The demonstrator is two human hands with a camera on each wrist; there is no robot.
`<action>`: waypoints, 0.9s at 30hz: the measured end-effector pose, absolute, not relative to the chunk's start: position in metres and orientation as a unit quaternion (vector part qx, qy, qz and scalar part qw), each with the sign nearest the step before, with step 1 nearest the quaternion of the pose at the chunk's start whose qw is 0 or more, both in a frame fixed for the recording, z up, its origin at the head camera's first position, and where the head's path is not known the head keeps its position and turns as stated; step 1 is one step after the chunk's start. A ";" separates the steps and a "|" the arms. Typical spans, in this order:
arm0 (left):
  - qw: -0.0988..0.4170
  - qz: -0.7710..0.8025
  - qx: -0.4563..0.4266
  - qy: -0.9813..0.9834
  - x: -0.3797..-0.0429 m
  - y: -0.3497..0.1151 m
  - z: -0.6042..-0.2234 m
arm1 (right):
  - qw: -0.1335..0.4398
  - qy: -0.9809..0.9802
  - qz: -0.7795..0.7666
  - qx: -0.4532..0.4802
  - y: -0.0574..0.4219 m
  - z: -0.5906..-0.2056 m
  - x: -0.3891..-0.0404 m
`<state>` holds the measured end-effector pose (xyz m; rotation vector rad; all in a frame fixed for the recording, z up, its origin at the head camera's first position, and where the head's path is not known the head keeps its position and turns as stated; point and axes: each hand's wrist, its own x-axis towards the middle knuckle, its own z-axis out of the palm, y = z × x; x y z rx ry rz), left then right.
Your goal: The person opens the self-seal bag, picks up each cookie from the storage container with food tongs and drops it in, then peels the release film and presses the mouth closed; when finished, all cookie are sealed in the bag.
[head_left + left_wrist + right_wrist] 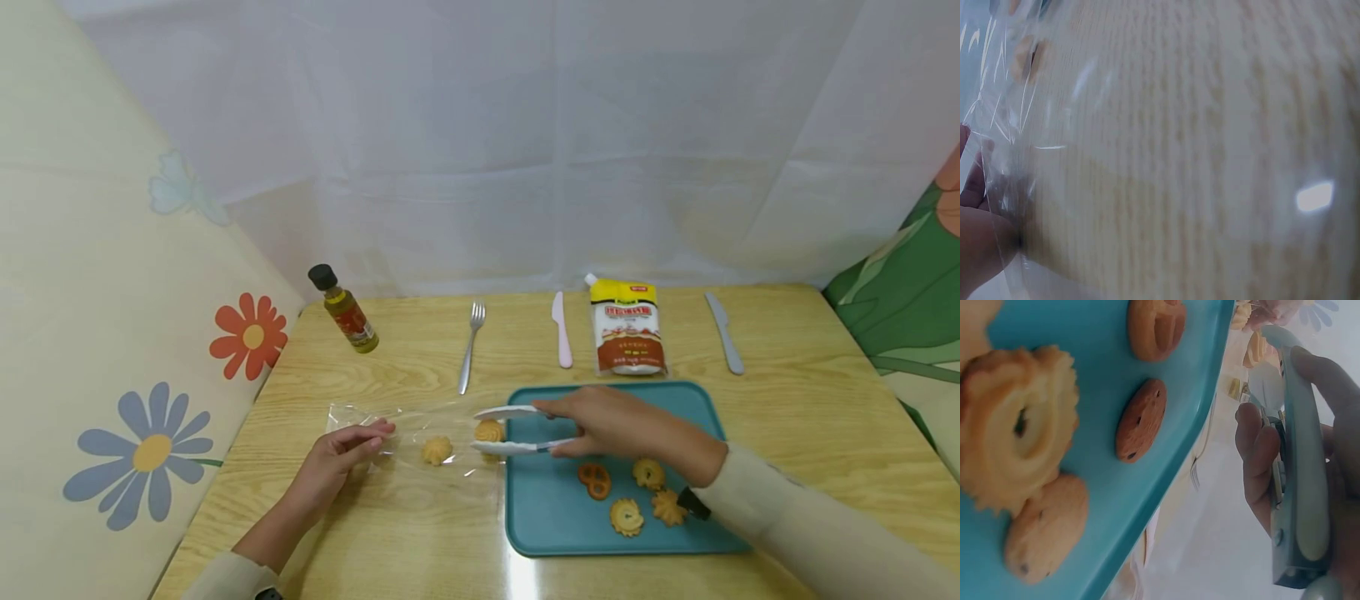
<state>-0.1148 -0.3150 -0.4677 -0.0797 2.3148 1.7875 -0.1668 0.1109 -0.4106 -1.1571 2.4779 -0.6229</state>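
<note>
My left hand (337,462) pinches the edge of a clear plastic bag (408,417) that lies on the table; the left wrist view shows the film close up, with the hand (985,231) at its edge. One round ridged cookie (437,450) shows through the bag. In my right hand (600,421) are tongs (517,448) with pale tips, their arms either side of a swirled cookie (490,430) at the bag's right end, just beyond the tray's left rim. In the right wrist view, the thumb and fingers wrap the tongs' handle (1307,469).
A teal tray (540,533) holds several cookies and a pretzel-shaped biscuit (594,481); dark-specked cookies (1141,420) show in the right wrist view. Behind stand or lie a bottle (351,317), fork (471,346), pink knife (562,329), pouch (628,325) and grey knife (724,333).
</note>
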 end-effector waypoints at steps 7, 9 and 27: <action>0.106 0.608 -0.026 0.786 -0.115 -0.315 -0.468 | 0.167 0.871 -0.205 -0.414 0.095 -0.412 -0.171; 0.106 0.608 -0.025 0.786 -0.115 -0.315 -0.468 | 0.166 0.868 -0.208 -0.420 0.092 -0.413 -0.172; 0.096 0.610 -0.008 0.787 -0.115 -0.315 -0.471 | 0.160 0.855 -0.203 -0.450 0.060 -0.419 -0.180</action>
